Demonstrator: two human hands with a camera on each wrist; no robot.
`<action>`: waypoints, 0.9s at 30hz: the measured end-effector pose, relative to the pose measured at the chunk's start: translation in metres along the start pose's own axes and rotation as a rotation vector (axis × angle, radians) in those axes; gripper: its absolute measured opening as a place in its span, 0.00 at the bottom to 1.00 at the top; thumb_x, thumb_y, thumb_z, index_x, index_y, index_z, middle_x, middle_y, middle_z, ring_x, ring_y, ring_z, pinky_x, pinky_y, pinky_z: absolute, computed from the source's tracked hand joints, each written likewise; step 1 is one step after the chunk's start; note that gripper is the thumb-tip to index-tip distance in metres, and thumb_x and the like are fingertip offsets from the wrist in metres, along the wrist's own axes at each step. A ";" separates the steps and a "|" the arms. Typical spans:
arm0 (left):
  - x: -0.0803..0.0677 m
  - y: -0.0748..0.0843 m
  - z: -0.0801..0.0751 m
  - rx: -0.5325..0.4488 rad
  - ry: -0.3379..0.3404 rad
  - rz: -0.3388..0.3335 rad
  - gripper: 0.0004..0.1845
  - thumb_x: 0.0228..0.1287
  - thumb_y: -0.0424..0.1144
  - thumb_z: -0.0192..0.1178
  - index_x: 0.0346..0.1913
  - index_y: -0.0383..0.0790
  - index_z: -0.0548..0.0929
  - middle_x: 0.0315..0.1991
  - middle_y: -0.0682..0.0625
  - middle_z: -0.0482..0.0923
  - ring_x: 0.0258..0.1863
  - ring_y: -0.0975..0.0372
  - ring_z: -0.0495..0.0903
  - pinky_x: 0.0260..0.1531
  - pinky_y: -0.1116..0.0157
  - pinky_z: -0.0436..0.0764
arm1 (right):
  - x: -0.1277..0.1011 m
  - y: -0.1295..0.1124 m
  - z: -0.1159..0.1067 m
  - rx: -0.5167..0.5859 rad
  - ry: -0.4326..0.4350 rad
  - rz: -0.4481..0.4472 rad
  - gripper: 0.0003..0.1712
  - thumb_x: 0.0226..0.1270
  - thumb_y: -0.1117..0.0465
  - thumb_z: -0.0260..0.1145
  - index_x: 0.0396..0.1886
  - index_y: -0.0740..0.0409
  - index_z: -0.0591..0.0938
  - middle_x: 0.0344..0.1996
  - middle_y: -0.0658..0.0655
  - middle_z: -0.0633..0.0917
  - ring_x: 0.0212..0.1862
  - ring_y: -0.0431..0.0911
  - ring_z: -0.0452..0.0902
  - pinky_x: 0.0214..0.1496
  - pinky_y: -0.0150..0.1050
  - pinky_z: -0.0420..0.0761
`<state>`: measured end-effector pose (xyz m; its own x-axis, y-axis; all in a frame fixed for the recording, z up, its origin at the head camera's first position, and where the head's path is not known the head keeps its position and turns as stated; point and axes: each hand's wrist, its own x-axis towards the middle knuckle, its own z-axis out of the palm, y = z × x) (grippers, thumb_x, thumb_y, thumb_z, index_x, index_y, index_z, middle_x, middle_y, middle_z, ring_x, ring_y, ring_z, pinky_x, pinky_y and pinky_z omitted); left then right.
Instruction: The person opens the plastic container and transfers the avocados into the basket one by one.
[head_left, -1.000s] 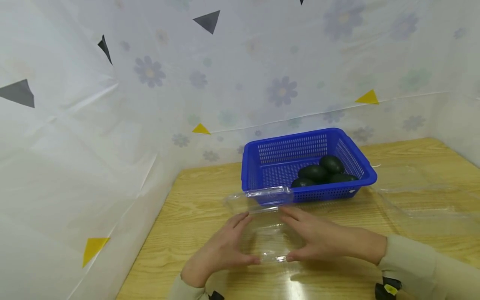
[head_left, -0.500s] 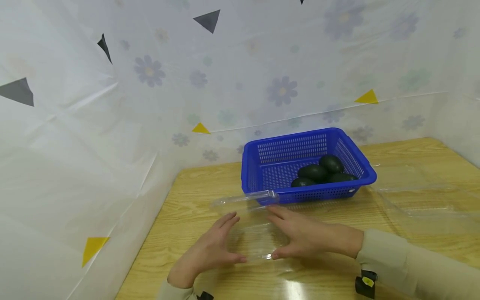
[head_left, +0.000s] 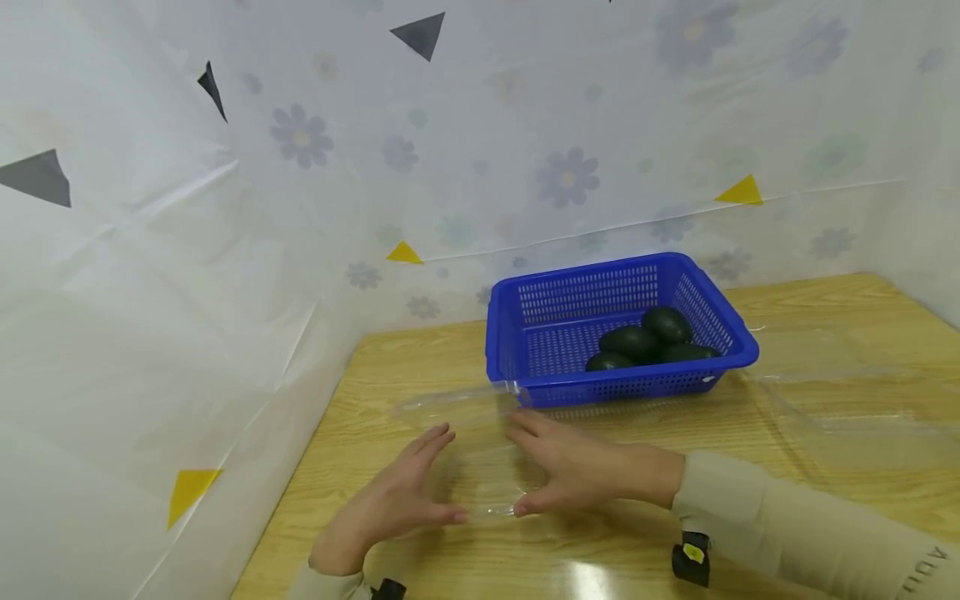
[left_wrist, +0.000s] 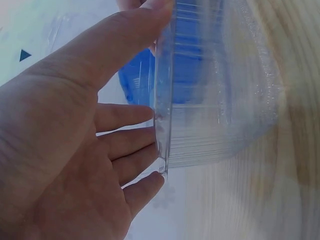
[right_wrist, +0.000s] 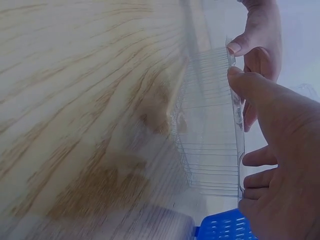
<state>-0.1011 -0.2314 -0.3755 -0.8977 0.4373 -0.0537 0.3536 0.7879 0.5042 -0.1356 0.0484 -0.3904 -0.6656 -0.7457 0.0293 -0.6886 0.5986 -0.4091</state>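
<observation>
A clear plastic clamshell box [head_left: 487, 475] stands on the wooden table [head_left: 390, 358], its lid [head_left: 457, 402] tipped open toward the far side. My left hand [head_left: 397, 496] presses its left side with straight fingers and the thumb at the near edge. My right hand [head_left: 577, 471] presses the right side the same way. The left wrist view has my left hand [left_wrist: 75, 150] against the box's ribbed rim [left_wrist: 165, 100]. In the right wrist view my right hand [right_wrist: 280, 150] touches the rim of the box [right_wrist: 210, 125].
Just behind the box stands a blue slotted basket [head_left: 622, 268] holding several dark avocados [head_left: 637, 342]. More clear plastic [head_left: 847, 417] lies on the table's right half. A flowered plastic curtain [head_left: 225, 275] closes off the left and the back.
Both hands have slid the clear box to the left across the table, away from the basket's front. The lid moved with it.
</observation>
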 end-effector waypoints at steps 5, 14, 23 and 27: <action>-0.005 -0.006 -0.006 -0.005 -0.007 -0.002 0.56 0.47 0.55 0.77 0.73 0.30 0.62 0.76 0.36 0.57 0.74 0.41 0.58 0.71 0.41 0.63 | 0.012 -0.005 0.004 -0.015 -0.017 -0.001 0.57 0.56 0.29 0.67 0.75 0.61 0.63 0.77 0.65 0.56 0.78 0.58 0.53 0.77 0.52 0.63; -0.013 -0.016 -0.013 -0.023 -0.012 -0.066 0.56 0.47 0.56 0.77 0.74 0.32 0.61 0.76 0.35 0.55 0.75 0.40 0.56 0.71 0.39 0.62 | 0.029 -0.012 0.004 -0.044 -0.030 -0.023 0.56 0.57 0.30 0.67 0.74 0.61 0.64 0.77 0.64 0.57 0.78 0.56 0.54 0.77 0.50 0.63; -0.016 -0.023 -0.018 -0.042 0.006 -0.117 0.56 0.48 0.54 0.77 0.75 0.32 0.60 0.77 0.35 0.53 0.76 0.39 0.53 0.72 0.37 0.59 | 0.046 -0.014 0.000 -0.056 -0.047 -0.081 0.55 0.57 0.31 0.68 0.74 0.61 0.65 0.77 0.63 0.58 0.78 0.56 0.53 0.78 0.50 0.62; -0.017 -0.025 -0.019 -0.058 0.011 -0.145 0.56 0.48 0.53 0.77 0.75 0.32 0.60 0.78 0.35 0.51 0.76 0.39 0.53 0.71 0.37 0.59 | 0.053 -0.011 0.000 -0.044 -0.068 -0.081 0.55 0.57 0.31 0.68 0.74 0.60 0.64 0.78 0.62 0.57 0.79 0.54 0.52 0.78 0.48 0.62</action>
<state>-0.0995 -0.2668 -0.3707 -0.9413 0.3154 -0.1200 0.2044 0.8159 0.5409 -0.1633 0.0018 -0.3846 -0.5875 -0.8092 -0.0020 -0.7523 0.5471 -0.3671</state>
